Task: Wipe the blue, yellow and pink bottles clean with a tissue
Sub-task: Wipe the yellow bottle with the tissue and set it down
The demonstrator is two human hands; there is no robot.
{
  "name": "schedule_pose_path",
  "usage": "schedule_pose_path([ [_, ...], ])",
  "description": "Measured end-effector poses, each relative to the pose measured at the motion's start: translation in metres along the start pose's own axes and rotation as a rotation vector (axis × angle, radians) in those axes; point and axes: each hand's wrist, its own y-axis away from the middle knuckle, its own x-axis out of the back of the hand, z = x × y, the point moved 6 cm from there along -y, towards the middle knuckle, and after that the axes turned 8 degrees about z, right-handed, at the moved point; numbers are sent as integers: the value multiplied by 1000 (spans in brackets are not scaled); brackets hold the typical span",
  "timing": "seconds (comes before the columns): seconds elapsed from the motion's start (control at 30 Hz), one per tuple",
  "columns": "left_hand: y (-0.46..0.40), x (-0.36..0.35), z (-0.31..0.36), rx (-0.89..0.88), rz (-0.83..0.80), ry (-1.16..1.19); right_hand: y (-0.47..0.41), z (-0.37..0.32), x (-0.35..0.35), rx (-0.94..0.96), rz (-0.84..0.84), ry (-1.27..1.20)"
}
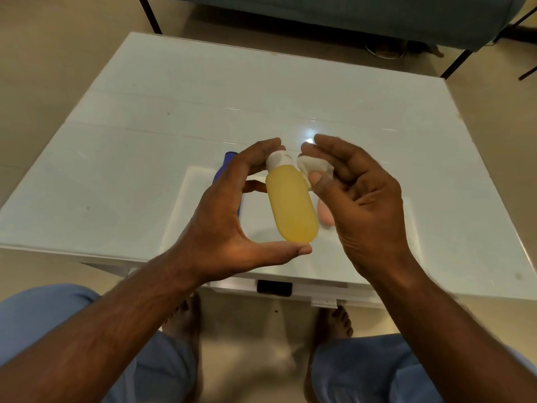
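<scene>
text: none legible | yellow bottle (291, 205): no label | table (145, 141): no markings

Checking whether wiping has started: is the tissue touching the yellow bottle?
Touching: the head view shows the tissue, pinched in the right hand, meeting the yellow bottle at its shoulder.

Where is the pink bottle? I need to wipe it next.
The pink bottle lies on the white table, mostly hidden behind the right hand, right of the held yellow bottle.

Single head-worn wide-angle view, looking forward and steeply down from above. Very near to both raised hands; behind them the glossy white rectangular tabletop (145, 158), below it knees and bare feet.
</scene>
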Motion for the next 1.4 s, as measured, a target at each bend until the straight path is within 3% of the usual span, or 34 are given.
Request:
schedule_pose_path([
  [0.4,1,1,-9,103,28,126,0,-1,-3,-83,1,-4],
  [0.53,2,0,-12,65,-26,7,1,11,-4,-181,-76,67],
  [0.73,5,-8,-13,45,-114,-100,13,23,-21,-268,-329,329],
  [0.9,4,-4,-14,24,-38,-138,14,32,-24,-442,-267,44],
  [1.03,3,-1,-18,73,-23,-147,15,33,-25,-453,-293,50],
  [1.13,3,1,-18,62,-28,-159,9,31,-15,-375,-147,106],
  [1.23,4,0,-16,59,-61,-145,-2,8,-1,-109,3,108],
  [1.33,6,-2,-11,39,-75,-124,0,-4,2,163,-21,183],
  [1.4,6,0,-12,45,-39,-115,5,-3,-3,238,-53,210],
])
